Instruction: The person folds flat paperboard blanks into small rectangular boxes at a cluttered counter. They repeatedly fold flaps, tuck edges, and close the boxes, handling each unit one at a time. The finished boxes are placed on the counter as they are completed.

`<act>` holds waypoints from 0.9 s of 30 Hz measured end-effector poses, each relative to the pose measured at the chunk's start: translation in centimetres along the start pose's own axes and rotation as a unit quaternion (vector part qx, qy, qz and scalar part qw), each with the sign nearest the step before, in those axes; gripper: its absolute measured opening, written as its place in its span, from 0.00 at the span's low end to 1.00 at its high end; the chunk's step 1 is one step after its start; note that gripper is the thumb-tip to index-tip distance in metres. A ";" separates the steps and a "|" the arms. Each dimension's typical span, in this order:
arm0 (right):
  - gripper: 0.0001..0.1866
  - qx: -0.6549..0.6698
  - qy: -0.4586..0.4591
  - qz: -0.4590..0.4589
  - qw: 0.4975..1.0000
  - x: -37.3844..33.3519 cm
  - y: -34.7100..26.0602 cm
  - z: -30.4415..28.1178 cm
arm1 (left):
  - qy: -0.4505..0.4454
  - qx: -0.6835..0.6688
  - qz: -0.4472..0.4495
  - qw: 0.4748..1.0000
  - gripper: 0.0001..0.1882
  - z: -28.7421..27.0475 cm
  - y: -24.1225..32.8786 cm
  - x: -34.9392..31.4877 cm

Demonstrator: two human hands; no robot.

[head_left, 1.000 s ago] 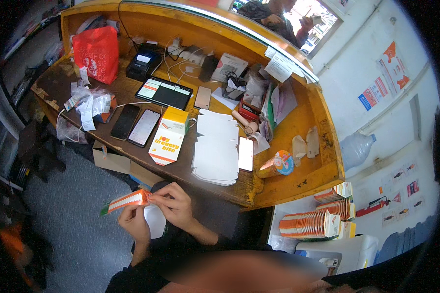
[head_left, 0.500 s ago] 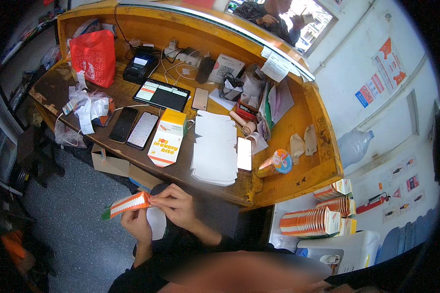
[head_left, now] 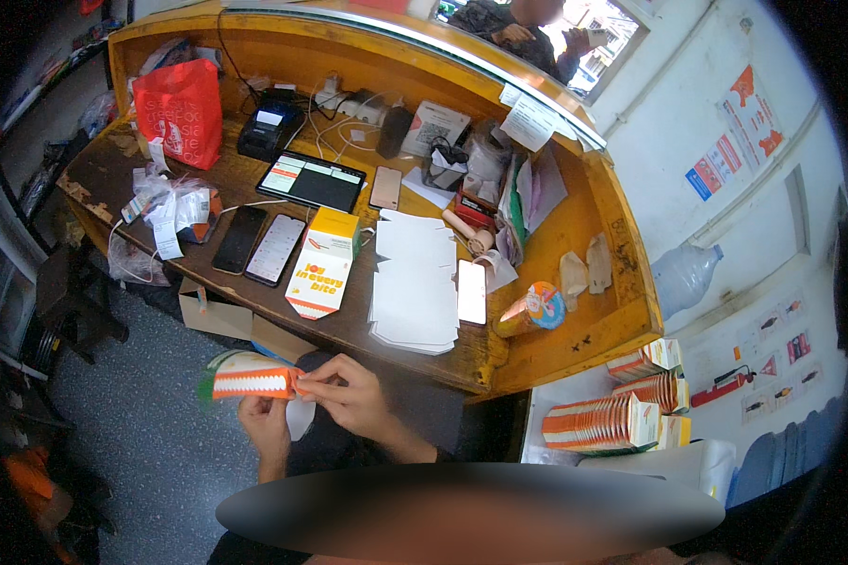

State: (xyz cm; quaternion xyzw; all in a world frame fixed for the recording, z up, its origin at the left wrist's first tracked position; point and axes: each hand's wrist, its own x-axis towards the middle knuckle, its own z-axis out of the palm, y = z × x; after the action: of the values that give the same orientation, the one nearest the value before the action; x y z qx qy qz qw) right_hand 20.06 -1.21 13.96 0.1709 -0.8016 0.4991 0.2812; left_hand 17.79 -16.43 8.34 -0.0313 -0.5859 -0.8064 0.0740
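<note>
The orange carton is by the near side of the table, maybe half folded; my left hand pinches under it, my right hand its right end. Flat white sheets lie unfolded; near right, stacked cartons look done.

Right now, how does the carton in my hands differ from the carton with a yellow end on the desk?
The held carton is gripped by your left hand and right hand, while the desk carton lies untouched on the desk. The held carton shows mostly an orange side with a white zigzag stripe; the desk carton shows a white lettered panel and a yellow end. Both carry orange and white.
</note>
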 end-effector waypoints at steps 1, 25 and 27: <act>0.15 -0.006 0.000 0.008 1.000 0.0 -0.1 -0.1 | 0.000 -0.012 -0.007 1.000 0.06 0.0 0.0 0.1; 0.07 -0.031 0.119 0.060 0.991 0.2 -0.7 -0.3 | -0.011 -0.071 -0.063 0.995 0.09 2.5 -0.1 0.6; 0.08 -0.049 0.109 0.026 0.993 0.2 -0.5 -0.5 | 0.011 -0.079 -0.093 0.992 0.09 2.6 -0.2 0.5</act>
State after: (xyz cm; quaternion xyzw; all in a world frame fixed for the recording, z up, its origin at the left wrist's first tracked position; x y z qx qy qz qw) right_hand 20.35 -0.95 14.63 0.0805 -0.7938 0.4822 0.3616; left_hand 17.16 -13.99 9.01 0.0264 -0.5200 -0.8538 0.0021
